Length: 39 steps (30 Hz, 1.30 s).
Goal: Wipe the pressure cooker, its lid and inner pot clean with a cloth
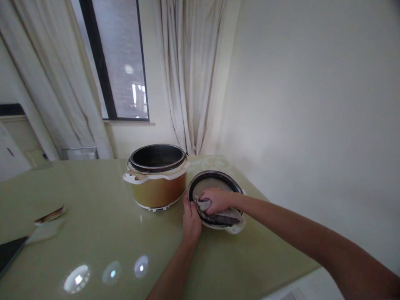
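A round pressure cooker lid (210, 183) with a dark rim lies inner side up on the table. My left hand (191, 221) grips its left edge, thumb and fingers closed on the rim. Inside the lid, my right hand (218, 201) is bunched around a grey cleaning cloth (223, 217), which presses on the lower part of the lid and drapes toward its rim. Left of the lid stands the gold pressure cooker body (159, 189), with white handles and a dark inner pot (158, 157); its top is uncovered.
The pale green glossy table (103, 221) reflects ceiling lights near its front. At the left lie a dark flat object (11, 252) and a small brownish strip (50, 215). A wall (318, 104) rises along the right; curtains (190, 75) and a window (121, 58) are behind.
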{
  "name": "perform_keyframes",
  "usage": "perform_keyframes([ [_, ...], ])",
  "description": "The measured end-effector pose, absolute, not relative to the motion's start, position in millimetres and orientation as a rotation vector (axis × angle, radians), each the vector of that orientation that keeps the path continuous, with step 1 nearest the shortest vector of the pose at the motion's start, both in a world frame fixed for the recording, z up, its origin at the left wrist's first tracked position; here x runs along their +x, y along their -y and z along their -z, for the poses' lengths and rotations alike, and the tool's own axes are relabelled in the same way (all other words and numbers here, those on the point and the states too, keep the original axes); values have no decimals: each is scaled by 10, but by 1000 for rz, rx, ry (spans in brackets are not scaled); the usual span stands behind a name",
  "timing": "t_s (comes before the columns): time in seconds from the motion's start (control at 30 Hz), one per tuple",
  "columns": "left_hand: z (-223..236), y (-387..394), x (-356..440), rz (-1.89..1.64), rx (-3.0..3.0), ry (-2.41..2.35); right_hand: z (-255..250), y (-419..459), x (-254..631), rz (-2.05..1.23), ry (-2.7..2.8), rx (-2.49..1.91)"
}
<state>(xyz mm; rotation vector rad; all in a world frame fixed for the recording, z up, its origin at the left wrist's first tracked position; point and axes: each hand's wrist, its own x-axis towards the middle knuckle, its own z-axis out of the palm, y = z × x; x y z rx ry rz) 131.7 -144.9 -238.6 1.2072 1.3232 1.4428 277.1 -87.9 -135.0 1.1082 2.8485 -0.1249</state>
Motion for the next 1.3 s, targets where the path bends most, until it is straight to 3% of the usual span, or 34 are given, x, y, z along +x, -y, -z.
perform_keyframes([
  [0.13,2378,1423,1322,-1452,1190,-1315,1183,857,3046,188,-2696,963],
  [0.37,2356,1423,1309,-1493,1211,-1296,864,458,3304,-493,-2462,1018],
  [0.6,2413,1420,1286,-1446,1245,-1304,1042,267,2722,-752,-2867,316],
  [0.8,2407,1441,1298,-1438,1252,-1337,1018,282,3052,-824,-2759,756],
  [1.0,2342,1476,1337,-1409,1178,-1388,839,587,3528,-467,-2491,1213],
  [1.3,2330,1534,1338,-1463,1158,-1358,877,1213,3081,585,-2380,1255],
])
